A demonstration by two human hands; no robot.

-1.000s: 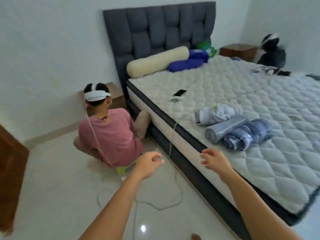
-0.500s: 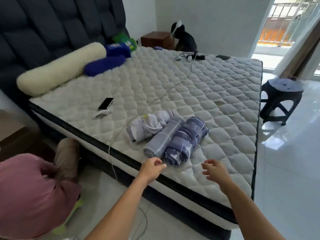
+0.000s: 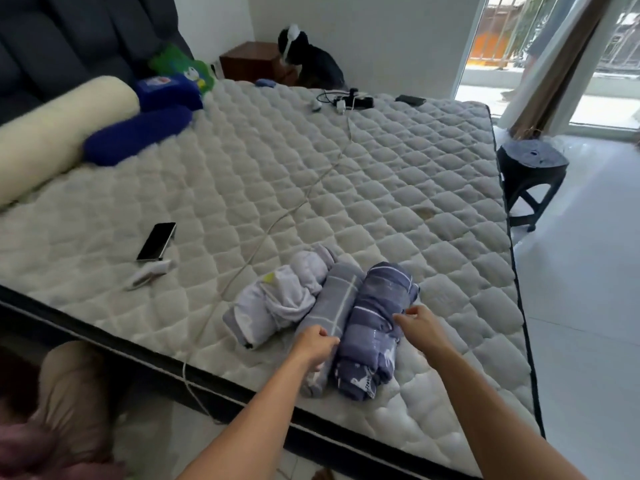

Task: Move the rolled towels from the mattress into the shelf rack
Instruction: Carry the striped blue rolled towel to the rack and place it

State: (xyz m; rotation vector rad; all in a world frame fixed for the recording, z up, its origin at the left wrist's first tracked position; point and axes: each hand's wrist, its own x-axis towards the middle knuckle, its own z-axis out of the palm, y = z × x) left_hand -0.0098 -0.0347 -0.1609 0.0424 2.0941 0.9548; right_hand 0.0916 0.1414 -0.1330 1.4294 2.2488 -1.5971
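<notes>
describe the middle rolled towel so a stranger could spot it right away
On the white quilted mattress, three rolled towels lie together near the front edge. The middle rolled towel is plain grey-blue with thin white grid lines, tighter than the pale rumpled roll and dark patterned roll flanking it.

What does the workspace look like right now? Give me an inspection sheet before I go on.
Surface: bare quilted mattress; a brownish stain shows on its right side.
Job's things: three rolled towels side by side near the front edge: pale roll, grey checked roll, dark blue patterned roll. Shelf rack: nothing seen.
Clutter: phone, cream bolster, blue bolster.
Grippers: left hand on the grey checked roll, right hand on the dark blue patterned roll; neither lifted yet.
Cables: white cable runs across the mattress, passes left of the rolls and drops over the front edge.
Surroundings: black stool on the right; a second person crouches at lower left.
</notes>
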